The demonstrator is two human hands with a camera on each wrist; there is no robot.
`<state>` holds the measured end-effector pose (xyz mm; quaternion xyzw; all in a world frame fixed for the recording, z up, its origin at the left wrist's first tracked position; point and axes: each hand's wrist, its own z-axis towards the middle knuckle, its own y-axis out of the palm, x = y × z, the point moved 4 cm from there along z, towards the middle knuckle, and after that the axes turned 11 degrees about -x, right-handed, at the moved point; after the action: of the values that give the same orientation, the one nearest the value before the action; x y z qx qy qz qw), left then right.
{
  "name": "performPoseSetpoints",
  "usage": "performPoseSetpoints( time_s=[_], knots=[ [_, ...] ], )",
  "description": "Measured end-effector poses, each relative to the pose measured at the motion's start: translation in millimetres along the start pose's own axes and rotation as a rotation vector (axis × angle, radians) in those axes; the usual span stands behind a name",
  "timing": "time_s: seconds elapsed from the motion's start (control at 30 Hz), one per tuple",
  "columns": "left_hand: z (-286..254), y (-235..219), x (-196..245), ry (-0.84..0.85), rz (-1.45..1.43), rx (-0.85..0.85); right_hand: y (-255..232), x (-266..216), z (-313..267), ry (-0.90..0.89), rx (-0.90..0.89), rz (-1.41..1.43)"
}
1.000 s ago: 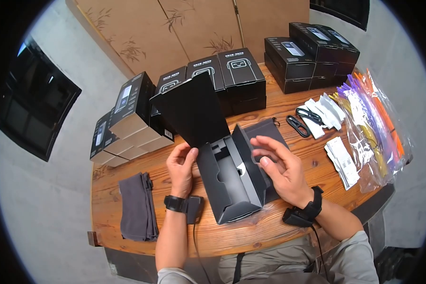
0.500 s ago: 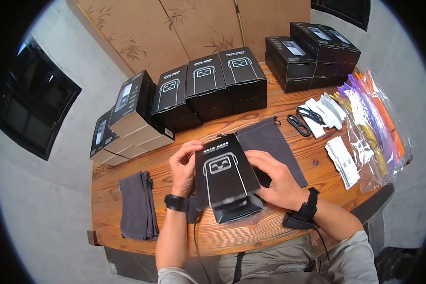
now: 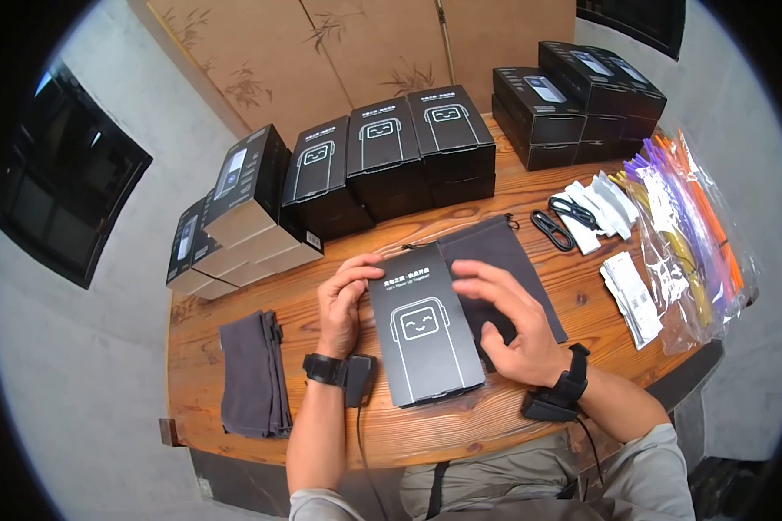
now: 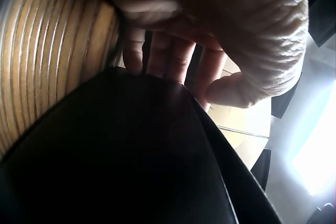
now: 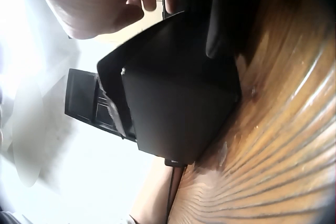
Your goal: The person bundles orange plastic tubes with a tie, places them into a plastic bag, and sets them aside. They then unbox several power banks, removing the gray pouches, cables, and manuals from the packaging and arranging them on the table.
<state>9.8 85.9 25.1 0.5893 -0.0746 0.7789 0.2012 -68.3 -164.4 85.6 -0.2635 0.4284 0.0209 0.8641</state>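
A black box (image 3: 421, 334) with a white smiling-face drawing lies lid down between the hands in the head view. The left hand (image 3: 343, 308) rests its fingers against the box's left side near the far corner; in the left wrist view the fingertips of the left hand (image 4: 173, 58) touch the dark box side (image 4: 121, 145). Just off the right edge, the right hand (image 3: 517, 326) is held with fingers spread and gently bent, holding nothing. The right wrist view shows the box's end (image 5: 178, 98), its lid edge slightly raised, with part of the right hand (image 5: 100, 3) above.
Under and beyond the box lies a dark pouch (image 3: 517, 269). Folded grey cloths (image 3: 252, 373) lie at left. Black boxes (image 3: 382, 148) stand along the back, with more stacked (image 3: 573, 113) at back right. Cables (image 3: 551, 230), white packets (image 3: 630, 300) and bagged colored sticks (image 3: 682, 230) lie at right.
The box's lid, upright at first, has swung down toward the person and now covers the box. The right hand touched the lid's side, then moved slightly off it. The left hand stayed beside the box.
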Motion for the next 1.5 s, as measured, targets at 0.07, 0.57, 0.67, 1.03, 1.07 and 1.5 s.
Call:
performPoseSetpoints(
  time_s=[0.07, 0.57, 0.67, 1.03, 1.07, 1.5],
  knots=[
    [-0.3, 0.7, 0.6, -0.018, -0.01, 0.016, 1.8, -1.6, -1.1, -0.066, -0.063, 0.003],
    [1.0, -3.1, -3.0, -0.029, 0.087, 0.019, 22.4, -9.7, -5.4, -0.266, -0.389, -0.087],
    [0.9, -3.0, -3.2, -0.026, 0.08, 0.023, 21.9, -10.2, -5.7, -0.285, -0.375, -0.087],
    [-1.1, 0.5, -5.3, -0.102, -0.025, 0.123, 20.5, -8.8, -5.9, -0.292, -0.398, -0.05],
    [0.6, 4.0, -2.5, -0.09, -0.008, 0.144, 20.3, -8.2, -5.7, -0.287, -0.411, -0.055],
    [-0.9, -4.7, -9.6, -0.132, -0.062, 0.104, 24.6, -3.3, -11.5, -0.24, -0.476, 0.015]
  ],
)
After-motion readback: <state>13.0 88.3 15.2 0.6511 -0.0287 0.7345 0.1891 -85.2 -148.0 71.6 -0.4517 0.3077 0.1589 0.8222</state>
